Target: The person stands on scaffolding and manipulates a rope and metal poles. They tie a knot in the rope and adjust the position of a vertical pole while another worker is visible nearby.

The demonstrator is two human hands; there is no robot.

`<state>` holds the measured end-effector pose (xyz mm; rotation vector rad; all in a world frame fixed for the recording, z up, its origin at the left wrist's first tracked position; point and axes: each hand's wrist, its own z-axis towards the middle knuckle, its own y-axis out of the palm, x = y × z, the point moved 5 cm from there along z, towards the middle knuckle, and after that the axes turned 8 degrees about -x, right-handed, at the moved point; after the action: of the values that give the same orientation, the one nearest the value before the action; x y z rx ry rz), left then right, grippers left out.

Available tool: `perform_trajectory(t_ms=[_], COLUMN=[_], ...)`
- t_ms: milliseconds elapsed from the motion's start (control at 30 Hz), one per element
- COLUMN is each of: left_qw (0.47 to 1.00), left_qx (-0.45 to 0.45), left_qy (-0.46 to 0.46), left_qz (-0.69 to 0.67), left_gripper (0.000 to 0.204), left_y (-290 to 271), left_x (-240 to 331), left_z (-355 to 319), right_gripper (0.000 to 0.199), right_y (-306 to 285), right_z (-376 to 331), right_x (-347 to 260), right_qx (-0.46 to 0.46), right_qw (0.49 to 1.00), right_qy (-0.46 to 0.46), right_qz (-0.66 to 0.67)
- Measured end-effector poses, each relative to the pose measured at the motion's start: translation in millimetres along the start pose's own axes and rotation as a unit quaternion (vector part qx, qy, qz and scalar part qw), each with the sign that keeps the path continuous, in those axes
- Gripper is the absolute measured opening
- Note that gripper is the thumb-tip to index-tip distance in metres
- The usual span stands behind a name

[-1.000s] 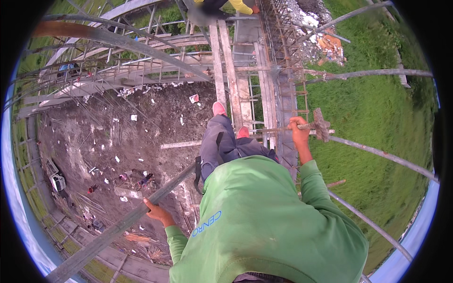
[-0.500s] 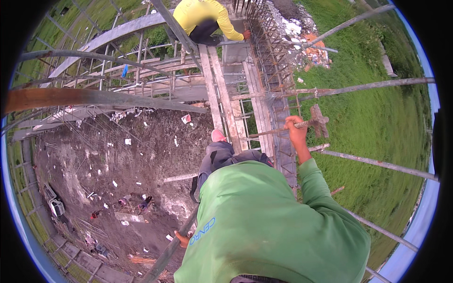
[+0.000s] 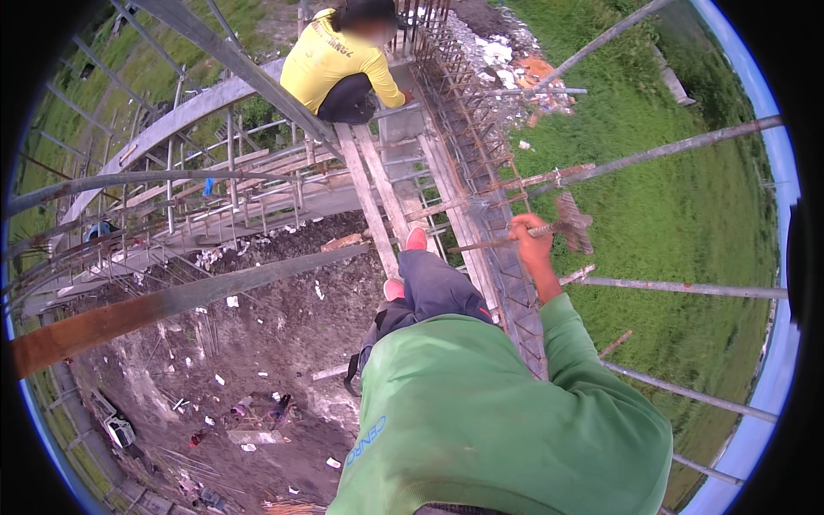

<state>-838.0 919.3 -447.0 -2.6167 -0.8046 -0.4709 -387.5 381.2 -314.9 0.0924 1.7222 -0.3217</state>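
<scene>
My right hand (image 3: pixel 530 242) is closed around a thin brownish pole (image 3: pixel 485 245). Just right of the fist, a rough brown block (image 3: pixel 573 223) shows at the pole's end; I cannot tell how the two are joined. My left hand is out of sight, beyond the green sleeve and shirt (image 3: pixel 481 412). Below me are my pink shoes (image 3: pixel 415 239), one ahead of the other, by narrow wooden planks (image 3: pixel 386 184).
A co-worker in yellow (image 3: pixel 335 69) crouches at the planks' far end, by a concrete post and a rusty rebar cage (image 3: pixel 468 103). Scaffold pipes (image 3: pixel 678 154) cross on both sides. A rusty beam (image 3: pixel 172 300) spans the left. Far below lies dirt ground (image 3: pixel 257 343).
My view has shifted, and the second shoe now shows. My left hand, seen before by a slanted pole, has gone from view. The co-worker's head has come into view. My right hand keeps its grip.
</scene>
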Motion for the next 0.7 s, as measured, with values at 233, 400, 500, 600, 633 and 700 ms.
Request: perform_trajectory(t_ms=[233,400,500,600,633,700], left_qw=[0.966,0.859,0.795,0.737,0.708,0.707], left_qx=[-0.174,-0.217,-0.104,0.047,0.016,-0.026], left_qy=[0.184,0.463,0.596,0.673,0.705,0.706], left_qz=[0.046,0.022,0.04,0.052,0.042,0.003], left_gripper=[0.034,0.058,0.086,0.102,0.096,0.084], left_y=[186,308,335,348,354,364], left_x=[273,581,753,893,926,969], left_z=[11,-23,-75,-124,-136,-142], right_gripper=[0.013,0.013,0.012,0.011,0.011,0.01], right_y=[5,6,2,-4,-6,-10], right_z=[48,71,77,81,82,84], right_x=[0,-10,-21,-34,-39,-49], right_qx=[0.011,0.012,0.026,0.039,0.043,0.058], right_qw=[1.0,0.999,0.999,0.999,0.999,0.998], right_qy=[0.005,-0.015,-0.017,-0.025,-0.027,-0.02], right_qz=[0.004,0.03,-0.006,-0.009,-0.014,0.022])
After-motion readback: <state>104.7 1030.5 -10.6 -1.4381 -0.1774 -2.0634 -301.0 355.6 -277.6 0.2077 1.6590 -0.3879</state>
